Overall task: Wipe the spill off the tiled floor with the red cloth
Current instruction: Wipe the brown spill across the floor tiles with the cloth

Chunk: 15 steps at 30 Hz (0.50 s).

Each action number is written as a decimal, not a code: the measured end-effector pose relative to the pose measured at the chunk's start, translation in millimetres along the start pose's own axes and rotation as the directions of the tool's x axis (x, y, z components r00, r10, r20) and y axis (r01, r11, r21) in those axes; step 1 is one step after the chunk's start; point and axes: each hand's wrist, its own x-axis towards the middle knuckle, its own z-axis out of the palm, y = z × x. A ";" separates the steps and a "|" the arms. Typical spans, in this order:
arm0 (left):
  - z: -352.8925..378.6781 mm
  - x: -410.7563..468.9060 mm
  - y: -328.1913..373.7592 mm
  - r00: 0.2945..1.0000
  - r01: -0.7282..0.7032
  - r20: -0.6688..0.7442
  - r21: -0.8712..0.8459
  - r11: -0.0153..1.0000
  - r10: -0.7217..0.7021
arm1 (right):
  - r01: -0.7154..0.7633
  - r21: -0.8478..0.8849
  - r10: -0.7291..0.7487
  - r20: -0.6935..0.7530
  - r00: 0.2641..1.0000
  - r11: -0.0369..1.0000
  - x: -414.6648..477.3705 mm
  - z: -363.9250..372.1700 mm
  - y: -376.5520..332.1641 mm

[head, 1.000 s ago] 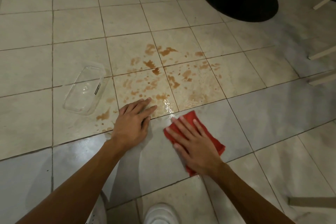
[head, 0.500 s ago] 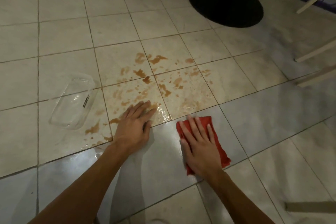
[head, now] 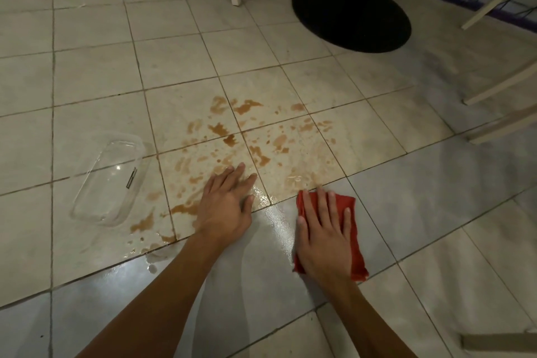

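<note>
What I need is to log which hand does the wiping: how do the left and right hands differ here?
The left hand rests on bare wet tile at the near edge of the spill and holds nothing; the right hand presses on the red cloth. The left hand's fingers angle rightward; the right hand's point straight ahead. Both lie palm down with fingers straight.

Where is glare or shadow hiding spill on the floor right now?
Head view: glare streaks the wet tile between the left hand and the red cloth, masking any liquid there. Same view: the near tiles look dimmer and bluish, with arm shadows across them. The brown spill farther out is evenly lit and sharp. The grout lines bow near the edges.
</note>
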 end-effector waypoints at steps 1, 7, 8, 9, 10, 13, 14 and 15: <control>0.5 -0.1 1.3 1.000 0.006 -0.009 0.001 1.000 -0.006 | -0.027 0.011 0.027 0.003 1.000 1.000 8.0 -0.8 -11.0; -0.5 -3.8 -2.7 1.000 -0.016 -0.019 0.018 1.000 0.016 | 0.380 -0.023 -0.378 0.057 0.924 0.925 -6.4 6.4 0.0; -0.6 -4.2 -2.7 1.000 -0.017 -0.024 0.013 1.000 0.017 | 0.379 -0.027 -0.377 0.054 0.924 0.925 -10.0 5.6 11.5; -0.5 -4.0 -2.3 0.999 -0.015 -0.035 0.004 1.000 0.015 | 0.330 -0.031 -0.329 0.032 0.944 0.943 -9.4 4.2 19.9; -0.1 -4.4 -1.0 0.999 -0.011 -0.045 -0.004 1.000 0.011 | 0.251 -0.024 -0.251 0.006 0.968 0.968 -5.1 2.2 23.4; 1.4 -4.5 2.0 0.999 0.001 -0.042 -0.001 1.000 -0.001 | 0.031 0.010 -0.030 -0.020 0.999 0.999 24.3 -2.2 3.3; 1.6 -4.6 2.0 0.999 0.002 -0.039 0.007 1.000 -0.002 | 0.009 0.014 -0.009 -0.023 1.000 1.000 32.1 -3.2 -9.0; 1.6 -4.5 1.4 0.999 0.002 -0.037 0.013 1.000 -0.001 | 0.027 0.012 -0.026 -0.027 0.999 1.000 36.7 -3.3 -19.5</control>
